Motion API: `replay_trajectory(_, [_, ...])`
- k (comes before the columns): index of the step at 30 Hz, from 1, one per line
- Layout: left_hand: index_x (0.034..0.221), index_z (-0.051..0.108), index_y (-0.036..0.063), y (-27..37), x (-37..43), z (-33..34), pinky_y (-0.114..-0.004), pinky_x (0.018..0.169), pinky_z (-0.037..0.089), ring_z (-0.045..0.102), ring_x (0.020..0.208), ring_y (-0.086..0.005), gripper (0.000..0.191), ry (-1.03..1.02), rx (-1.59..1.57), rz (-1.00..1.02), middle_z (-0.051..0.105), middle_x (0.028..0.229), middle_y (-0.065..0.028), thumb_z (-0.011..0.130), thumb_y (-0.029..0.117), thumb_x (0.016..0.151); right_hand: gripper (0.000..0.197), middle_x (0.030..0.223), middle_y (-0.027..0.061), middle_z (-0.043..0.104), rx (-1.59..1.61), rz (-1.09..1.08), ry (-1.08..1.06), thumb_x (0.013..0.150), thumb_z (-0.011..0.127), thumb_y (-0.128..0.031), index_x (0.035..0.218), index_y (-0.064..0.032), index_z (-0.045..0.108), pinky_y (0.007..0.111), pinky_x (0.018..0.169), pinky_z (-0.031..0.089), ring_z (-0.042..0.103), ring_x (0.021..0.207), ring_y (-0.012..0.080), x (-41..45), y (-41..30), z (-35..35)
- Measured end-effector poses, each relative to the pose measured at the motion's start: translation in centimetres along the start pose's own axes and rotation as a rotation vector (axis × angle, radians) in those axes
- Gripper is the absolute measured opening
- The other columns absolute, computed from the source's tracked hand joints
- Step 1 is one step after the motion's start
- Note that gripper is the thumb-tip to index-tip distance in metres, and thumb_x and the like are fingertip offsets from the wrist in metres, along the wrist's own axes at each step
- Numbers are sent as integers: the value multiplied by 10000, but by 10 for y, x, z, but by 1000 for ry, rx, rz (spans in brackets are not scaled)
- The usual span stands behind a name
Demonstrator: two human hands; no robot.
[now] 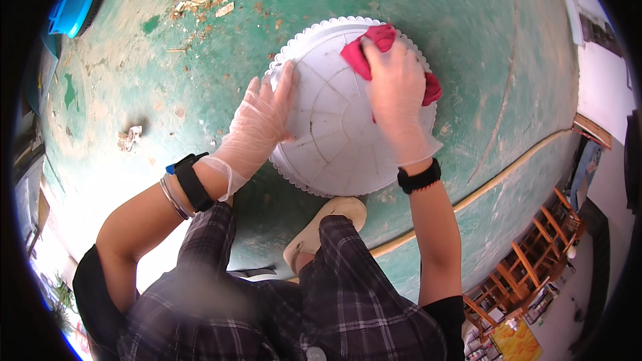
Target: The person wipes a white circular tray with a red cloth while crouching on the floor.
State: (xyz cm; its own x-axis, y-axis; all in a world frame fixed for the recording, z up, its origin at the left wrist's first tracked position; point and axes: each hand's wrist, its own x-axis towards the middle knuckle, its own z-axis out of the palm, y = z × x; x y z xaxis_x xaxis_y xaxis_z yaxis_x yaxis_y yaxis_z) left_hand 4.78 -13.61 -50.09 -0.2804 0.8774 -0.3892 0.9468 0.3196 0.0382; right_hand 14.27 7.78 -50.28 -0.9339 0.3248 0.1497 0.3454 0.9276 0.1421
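A round pale plastic disc (328, 160) with a scalloped rim and ribs forming rings and spokes lies before me, just above the floor. My left hand (263, 115), in a thin clear glove, rests against its left edge with fingers spread. The index finger and thumb touch its surface. Bunched under my right hand (401, 77) is a red cloth (358, 57), pressed on the upper right of the disc. This hand is gloved too and slightly blurred. What supports the disc underneath is hidden.
Dry debris (200, 7) and a crumpled scrap (129, 138) lie on the worn green floor (481, 35). A blue plastic tub (75, 7) stands at upper left. A long pale pole or hose (494, 183) crosses at right, near wooden furniture (526, 265). My shoe (326, 225) is close below the disc.
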Motion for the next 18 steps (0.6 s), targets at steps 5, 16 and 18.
replay_trajectory(5, [1444, 264, -60, -5, -1, 9, -387, 1067, 375, 438, 1247, -288, 1094, -8, -28, -3, 216, 1507, -179, 770, 515, 662, 539, 990, 117, 540, 177, -87, -61, 649, 682, -36, 1157, -213, 653, 409, 727, 489, 553, 879, 298, -27, -33, -4])
replay_trajectory(16, [1449, 263, -54, -5, 0, 9, -380, 1055, 382, 460, 1210, -279, 1103, -9, -38, -6, 217, 1516, -174, 785, 503, 654, 472, 976, 114, 574, 143, 55, -110, 666, 661, -19, 1100, -204, 673, 405, 723, 503, 582, 912, 311, -3, -15, -11])
replay_trajectory(18, [1449, 262, -55, -5, 1, 11, -380, 1055, 383, 462, 1208, -280, 1101, -22, -40, -6, 217, 1516, -174, 784, 503, 656, 481, 982, 113, 570, 226, 4, -157, 657, 664, -14, 1100, -202, 673, 409, 726, 501, 580, 913, 313, -16, -28, -15])
